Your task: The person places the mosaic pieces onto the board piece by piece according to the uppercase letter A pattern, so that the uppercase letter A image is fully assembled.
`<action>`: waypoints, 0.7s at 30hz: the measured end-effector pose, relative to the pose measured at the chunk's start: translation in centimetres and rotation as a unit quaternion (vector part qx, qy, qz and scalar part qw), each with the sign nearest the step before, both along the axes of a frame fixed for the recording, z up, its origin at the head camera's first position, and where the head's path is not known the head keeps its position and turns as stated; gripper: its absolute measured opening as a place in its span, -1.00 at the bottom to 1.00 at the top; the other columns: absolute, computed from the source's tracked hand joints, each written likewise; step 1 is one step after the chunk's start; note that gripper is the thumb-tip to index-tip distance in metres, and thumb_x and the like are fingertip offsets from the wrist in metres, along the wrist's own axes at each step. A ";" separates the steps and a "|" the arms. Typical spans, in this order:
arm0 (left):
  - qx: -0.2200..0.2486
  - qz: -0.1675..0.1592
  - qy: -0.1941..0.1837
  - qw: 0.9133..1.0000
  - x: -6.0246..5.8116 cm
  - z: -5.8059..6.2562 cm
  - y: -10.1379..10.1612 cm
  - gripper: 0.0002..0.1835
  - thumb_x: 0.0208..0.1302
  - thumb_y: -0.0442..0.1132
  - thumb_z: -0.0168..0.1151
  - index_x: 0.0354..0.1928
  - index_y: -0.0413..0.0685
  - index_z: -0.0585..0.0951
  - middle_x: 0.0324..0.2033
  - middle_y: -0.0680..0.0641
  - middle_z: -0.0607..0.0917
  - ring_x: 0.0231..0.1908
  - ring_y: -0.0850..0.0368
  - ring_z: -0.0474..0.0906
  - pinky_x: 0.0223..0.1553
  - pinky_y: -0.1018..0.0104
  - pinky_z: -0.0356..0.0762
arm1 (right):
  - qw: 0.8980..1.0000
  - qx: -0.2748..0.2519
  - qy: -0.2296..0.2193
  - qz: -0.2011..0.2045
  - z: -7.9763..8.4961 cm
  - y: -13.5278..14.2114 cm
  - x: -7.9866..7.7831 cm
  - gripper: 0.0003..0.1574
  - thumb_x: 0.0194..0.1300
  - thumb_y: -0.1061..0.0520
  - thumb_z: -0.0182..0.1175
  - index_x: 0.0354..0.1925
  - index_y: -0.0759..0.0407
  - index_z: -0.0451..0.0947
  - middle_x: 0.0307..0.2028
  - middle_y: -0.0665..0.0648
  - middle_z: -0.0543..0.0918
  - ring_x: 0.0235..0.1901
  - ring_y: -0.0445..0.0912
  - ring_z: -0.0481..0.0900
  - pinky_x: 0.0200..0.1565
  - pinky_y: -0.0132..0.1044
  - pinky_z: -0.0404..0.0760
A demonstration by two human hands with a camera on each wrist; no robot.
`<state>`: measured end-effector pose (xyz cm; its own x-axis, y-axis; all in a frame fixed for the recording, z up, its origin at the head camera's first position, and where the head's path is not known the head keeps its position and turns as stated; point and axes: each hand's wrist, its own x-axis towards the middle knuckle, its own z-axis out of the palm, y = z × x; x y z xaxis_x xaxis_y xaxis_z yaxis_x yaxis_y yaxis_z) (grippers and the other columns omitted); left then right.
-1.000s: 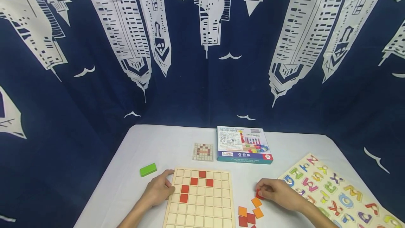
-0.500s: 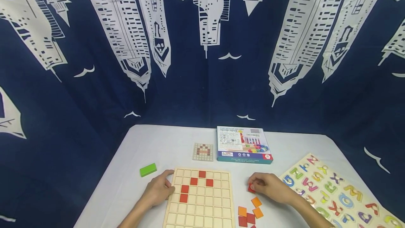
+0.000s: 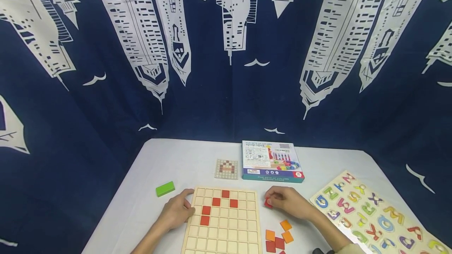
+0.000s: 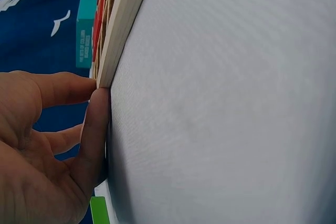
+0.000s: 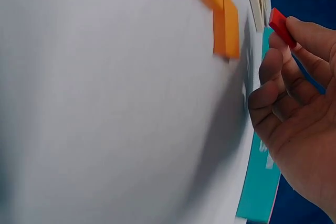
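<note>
My left hand (image 3: 175,211) holds the upper left edge of a pale wooden grid board (image 3: 222,222), thumb and a finger against its rim in the left wrist view. Several red square tiles sit in the board's cells, such as the red tile (image 3: 226,194) in the top row. My right hand (image 3: 291,202) pinches another red tile (image 5: 282,27) between thumb and fingertips, just off the board's right edge; the right wrist view shows it raised above the table. Loose orange tiles (image 3: 286,225) and red tiles (image 3: 270,246) lie on the table below that hand.
A small pattern card (image 3: 226,169) lies behind the board, beside a flat toy box (image 3: 272,162). A green block (image 3: 165,189) is to the left. An alphabet puzzle board (image 3: 374,214) covers the table's right side.
My right hand has moved left and away from me with the red tile, from above the orange tiles to near the board. The left hand stays on the board's edge.
</note>
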<state>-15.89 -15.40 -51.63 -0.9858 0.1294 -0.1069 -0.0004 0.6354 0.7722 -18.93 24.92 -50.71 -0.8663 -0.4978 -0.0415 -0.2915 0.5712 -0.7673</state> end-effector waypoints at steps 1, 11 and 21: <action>0.001 0.000 0.000 1.000 0.0 0.0 0.0 -0.28 0.08 -0.35 0.37 0.35 -0.28 0.42 -0.45 -0.04 0.57 -0.58 0.17 0.56 -0.55 0.27 0.51 | 1.000 -0.002 -0.002 0.002 0.0 -0.3 -0.1 -0.85 0.38 0.01 0.27 -0.14 0.02 0.67 -0.40 -0.08 0.65 -0.37 -0.23 0.56 -0.26 -0.40 0.53; 0.001 0.000 0.000 1.000 0.0 0.1 -0.1 -0.28 0.09 -0.36 0.36 0.36 -0.26 0.42 -0.45 -0.04 0.57 -0.58 0.17 0.56 -0.56 0.27 0.51 | 1.000 -0.005 -0.012 0.019 0.2 -3.5 -0.3 -0.86 0.39 -0.02 0.25 -0.14 -0.06 0.68 -0.40 -0.13 0.64 -0.32 -0.21 0.56 -0.21 -0.38 0.50; -0.005 -0.001 0.002 1.000 0.0 -0.1 0.0 -0.28 0.07 -0.36 0.36 0.35 -0.27 0.42 -0.45 -0.03 0.58 -0.57 0.17 0.55 -0.55 0.26 0.50 | 0.998 -0.032 -0.016 0.042 1.5 -6.2 -0.7 -0.85 0.38 0.02 0.27 -0.13 0.00 0.68 -0.36 -0.09 0.67 -0.32 -0.20 0.57 -0.19 -0.38 0.53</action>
